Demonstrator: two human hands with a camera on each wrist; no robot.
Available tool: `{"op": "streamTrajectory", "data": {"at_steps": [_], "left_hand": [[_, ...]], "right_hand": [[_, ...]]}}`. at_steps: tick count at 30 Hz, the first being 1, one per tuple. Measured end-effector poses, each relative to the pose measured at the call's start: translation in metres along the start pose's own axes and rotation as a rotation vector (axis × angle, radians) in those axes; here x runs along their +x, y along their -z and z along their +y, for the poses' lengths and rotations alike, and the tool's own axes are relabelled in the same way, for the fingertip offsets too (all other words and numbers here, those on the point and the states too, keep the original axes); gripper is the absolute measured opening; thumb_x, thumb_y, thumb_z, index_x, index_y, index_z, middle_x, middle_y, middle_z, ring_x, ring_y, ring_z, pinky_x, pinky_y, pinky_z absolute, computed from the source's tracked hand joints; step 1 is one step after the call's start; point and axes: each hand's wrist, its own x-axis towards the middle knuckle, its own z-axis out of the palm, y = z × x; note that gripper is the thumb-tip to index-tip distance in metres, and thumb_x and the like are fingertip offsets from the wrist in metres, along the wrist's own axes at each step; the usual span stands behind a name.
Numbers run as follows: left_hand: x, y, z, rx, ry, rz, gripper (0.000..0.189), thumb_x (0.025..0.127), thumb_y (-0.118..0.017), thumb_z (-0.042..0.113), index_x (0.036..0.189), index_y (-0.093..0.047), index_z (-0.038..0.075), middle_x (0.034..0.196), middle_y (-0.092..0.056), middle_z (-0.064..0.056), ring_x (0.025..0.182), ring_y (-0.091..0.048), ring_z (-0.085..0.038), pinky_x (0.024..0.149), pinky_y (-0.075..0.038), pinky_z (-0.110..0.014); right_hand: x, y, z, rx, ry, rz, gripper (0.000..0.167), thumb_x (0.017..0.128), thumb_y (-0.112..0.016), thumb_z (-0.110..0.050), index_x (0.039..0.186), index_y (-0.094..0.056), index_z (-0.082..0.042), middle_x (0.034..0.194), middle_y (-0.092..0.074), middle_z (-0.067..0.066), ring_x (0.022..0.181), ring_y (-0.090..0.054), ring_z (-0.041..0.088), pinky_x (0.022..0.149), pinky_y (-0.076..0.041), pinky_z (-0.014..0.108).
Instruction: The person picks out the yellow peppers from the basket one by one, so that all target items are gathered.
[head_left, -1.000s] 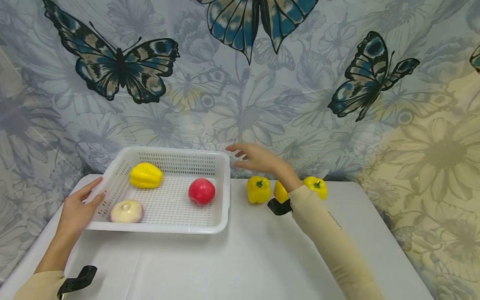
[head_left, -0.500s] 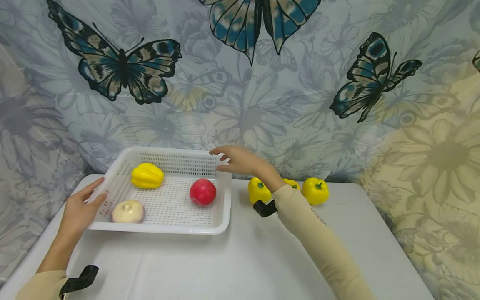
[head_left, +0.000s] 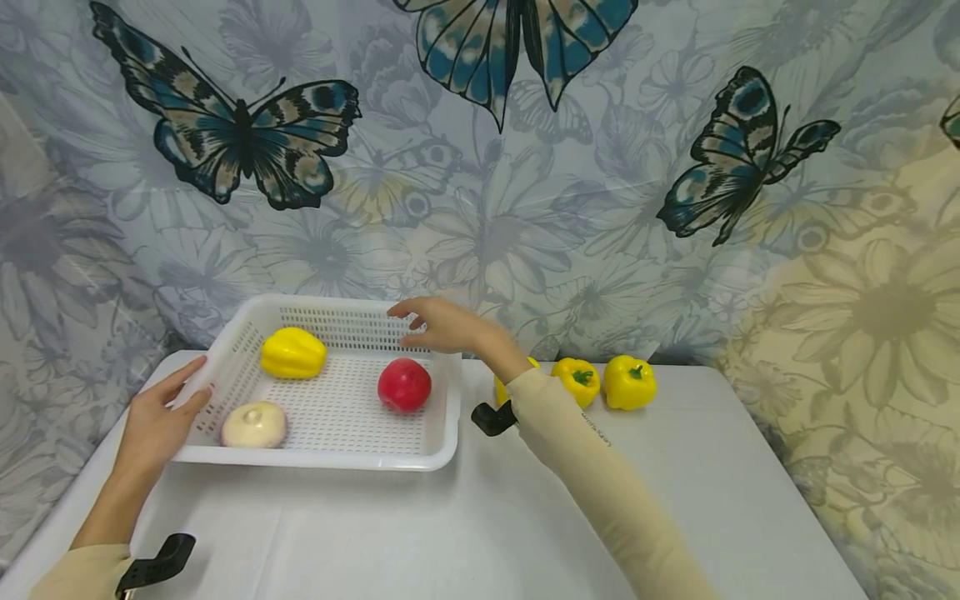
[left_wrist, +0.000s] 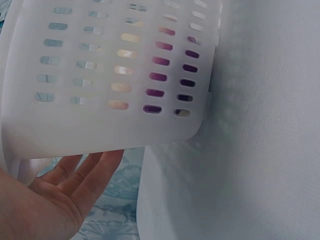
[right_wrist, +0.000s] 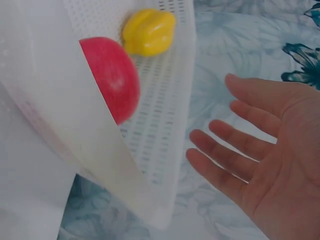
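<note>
My left hand (head_left: 157, 417) grips the left rim of a white slotted plastic basket (head_left: 360, 458), fingers outside the end wall. In the left wrist view its fingers (left_wrist: 92, 180) show past the basket's corner, the thumb hidden. My right hand (head_left: 442, 325) holds nothing; its fingers are spread and loosely bent near the basket's back right corner. The right wrist view shows the palm and fingers of that right hand (right_wrist: 250, 150) apart from the rim. Inside the basket lie a yellow bell pepper (head_left: 293, 352), a smooth red ball-shaped fruit or vegetable (head_left: 404, 385) and a cream-and-purple round vegetable (head_left: 254, 424).
Right of the basket, several yellow bell peppers stand in a row: one (head_left: 630, 382) at the right end, one (head_left: 577, 381) in the middle, and one (head_left: 501, 392) partly behind my right arm. Everything rests on a white-covered table (head_left: 360, 533) before a butterfly-print cloth (head_left: 480, 192).
My right hand has moved left, from beside the basket to over its back right part. My right sleeve uncovers more of the middle pepper. The left hand and basket stay put.
</note>
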Motion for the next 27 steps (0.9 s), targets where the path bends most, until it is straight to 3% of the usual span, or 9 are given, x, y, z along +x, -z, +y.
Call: {"op": "streamTrajectory", "data": {"at_steps": [3,8,11,16,23,26,27], "left_hand": [[-0.001,0.001,0.0,0.002,0.002,0.001,0.056,0.103,-0.047,0.029,0.154,-0.03,0.013,0.151,-0.032,-0.03,0.126,-0.043,-0.054,0.076,-0.047,-0.044],[-0.002,0.002,-0.001,0.007,0.01,0.007,0.056,0.103,-0.047,0.029,0.153,-0.03,0.013,0.151,-0.033,-0.03,0.122,-0.048,-0.052,0.067,-0.043,-0.025],[-0.002,0.004,-0.002,0.004,0.015,0.009,0.056,0.102,-0.048,0.029,0.153,-0.031,0.013,0.151,-0.033,-0.031,0.122,-0.048,-0.051,0.064,-0.04,-0.02],[-0.001,0.003,-0.003,0.002,0.009,0.011,0.056,0.102,-0.048,0.03,0.153,-0.031,0.013,0.15,-0.034,-0.03,0.121,-0.049,-0.05,0.062,-0.041,-0.018],[0.0,-0.002,0.0,-0.013,0.001,0.003,0.056,0.102,-0.048,0.029,0.153,-0.031,0.014,0.15,-0.036,-0.03,0.119,-0.051,-0.049,0.061,-0.042,-0.015],[0.0,-0.002,0.0,-0.01,0.004,0.003,0.056,0.103,-0.048,0.028,0.154,-0.031,0.014,0.15,-0.035,-0.03,0.122,-0.049,-0.05,0.066,-0.045,-0.021],[0.005,-0.004,-0.011,-0.006,-0.003,0.012,0.056,0.102,-0.048,0.034,0.154,-0.032,0.02,0.151,-0.035,-0.028,0.122,-0.049,-0.049,0.066,-0.045,-0.022]], "right_hand": [[0.008,-0.005,-0.002,0.017,0.0,-0.014,0.052,0.095,-0.065,-0.018,0.141,-0.05,-0.002,0.141,-0.053,0.014,0.119,-0.059,0.029,0.097,-0.047,0.033],[0.027,-0.016,-0.006,0.018,-0.006,-0.039,0.05,0.096,-0.063,-0.02,0.142,-0.05,-0.004,0.139,-0.054,0.014,0.118,-0.06,0.026,0.096,-0.047,0.028],[0.041,-0.023,-0.011,0.019,-0.006,-0.05,0.05,0.096,-0.063,-0.021,0.141,-0.051,-0.005,0.138,-0.055,0.013,0.115,-0.061,0.024,0.094,-0.047,0.025],[0.06,-0.034,-0.019,0.039,-0.037,-0.057,0.05,0.096,-0.064,-0.021,0.142,-0.05,-0.005,0.139,-0.055,0.013,0.115,-0.06,0.022,0.097,-0.045,0.026],[0.087,-0.057,-0.024,0.006,-0.156,-0.043,0.052,0.096,-0.064,-0.027,0.143,-0.05,-0.012,0.139,-0.056,0.007,0.126,-0.051,0.018,0.103,-0.041,0.03],[0.096,-0.064,-0.03,-0.009,-0.159,-0.036,0.053,0.095,-0.064,-0.028,0.144,-0.049,-0.013,0.14,-0.055,0.006,0.127,-0.051,0.018,0.104,-0.04,0.029],[0.099,-0.066,-0.032,-0.013,-0.167,-0.039,0.054,0.095,-0.064,-0.028,0.145,-0.048,-0.014,0.142,-0.053,0.005,0.129,-0.049,0.017,0.105,-0.038,0.029]]}}
